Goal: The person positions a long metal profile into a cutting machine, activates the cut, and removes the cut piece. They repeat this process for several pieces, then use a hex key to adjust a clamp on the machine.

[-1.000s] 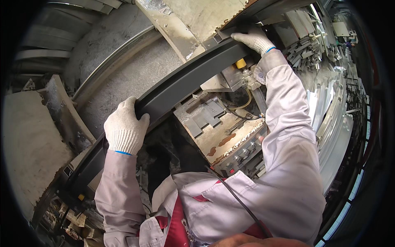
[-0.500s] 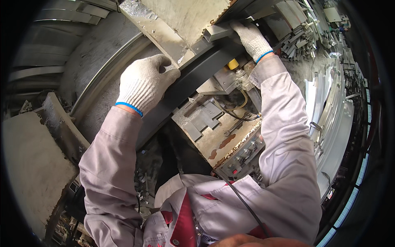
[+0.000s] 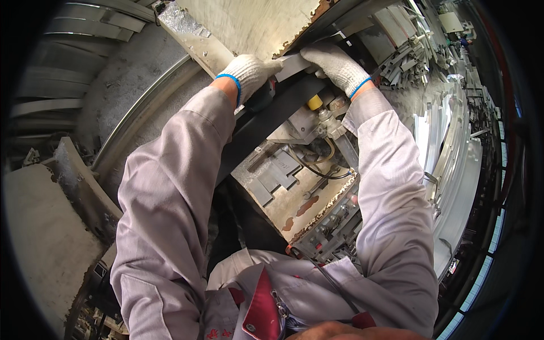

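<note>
My right hand (image 3: 335, 67), in a white knitted glove with a blue cuff, is closed on a short silver metal profile (image 3: 292, 66) beside the worn machine table (image 3: 249, 25). My left hand (image 3: 247, 73), gloved alike, is curled at the profile's near end. A dark shape with a speck of red shows under its palm, and I cannot make out what it is. Below both hands a long black bar (image 3: 249, 133) slants across the machine. The undersides of my fingers are hidden.
Nearer me, a rust-spotted machine panel (image 3: 272, 209) carries flat metal pieces, a wrench (image 3: 310, 194) and hoses. A yellow-capped fitting (image 3: 315, 102) stands by my right forearm. Off-cuts (image 3: 408, 65) and long silver profiles (image 3: 459, 175) are piled to the right. Metal chips cover the surface at left.
My left hand has moved right and away from me to the profile's end, and a dark shape now shows beneath it. My right hand and the profile have shifted slightly left and nearer.
</note>
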`<state>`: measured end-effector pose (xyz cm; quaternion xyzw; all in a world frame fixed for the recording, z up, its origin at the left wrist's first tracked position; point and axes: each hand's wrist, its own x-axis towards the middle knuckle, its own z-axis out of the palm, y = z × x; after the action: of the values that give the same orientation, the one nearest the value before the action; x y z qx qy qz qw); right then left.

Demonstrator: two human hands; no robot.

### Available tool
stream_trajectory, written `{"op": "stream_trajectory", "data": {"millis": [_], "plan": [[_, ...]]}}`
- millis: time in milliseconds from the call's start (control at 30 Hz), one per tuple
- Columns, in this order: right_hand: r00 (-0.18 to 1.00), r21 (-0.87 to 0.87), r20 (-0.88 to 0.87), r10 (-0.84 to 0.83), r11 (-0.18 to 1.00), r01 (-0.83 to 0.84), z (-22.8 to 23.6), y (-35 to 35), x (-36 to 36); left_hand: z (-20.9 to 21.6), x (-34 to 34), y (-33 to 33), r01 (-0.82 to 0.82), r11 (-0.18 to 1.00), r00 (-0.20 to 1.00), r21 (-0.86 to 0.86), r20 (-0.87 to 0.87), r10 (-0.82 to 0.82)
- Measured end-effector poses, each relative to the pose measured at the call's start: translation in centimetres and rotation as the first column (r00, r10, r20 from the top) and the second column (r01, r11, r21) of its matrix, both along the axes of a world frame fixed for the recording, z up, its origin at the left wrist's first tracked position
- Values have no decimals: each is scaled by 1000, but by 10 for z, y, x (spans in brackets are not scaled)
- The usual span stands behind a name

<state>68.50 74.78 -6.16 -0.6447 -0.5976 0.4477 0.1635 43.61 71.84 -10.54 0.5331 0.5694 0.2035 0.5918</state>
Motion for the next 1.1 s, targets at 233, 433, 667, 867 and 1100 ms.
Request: {"op": "stream_trajectory", "data": {"millis": [233, 433, 667, 867, 1100], "plan": [[990, 58, 114, 89, 994, -96, 7, -15, -5, 14, 1, -9, -45, 996, 995, -78, 87, 52], [987, 49, 104, 124, 990, -130, 7, -12, -9, 23, 1, -16, -93, 984, 975, -151, 189, 121], [985, 36, 144, 97, 994, -103, 5, -8, -16, 20, 2, -22, -122, 982, 971, -141, 189, 148], [964, 80, 228, 136, 984, -157, 1, -2, -16, 16, 1, -18, -138, 962, 952, -234, 237, 194], [960, 91, 251, 120, 985, -147, -2, -2, -21, 16, 0, -15, -161, 957, 952, -241, 219, 216]]}}
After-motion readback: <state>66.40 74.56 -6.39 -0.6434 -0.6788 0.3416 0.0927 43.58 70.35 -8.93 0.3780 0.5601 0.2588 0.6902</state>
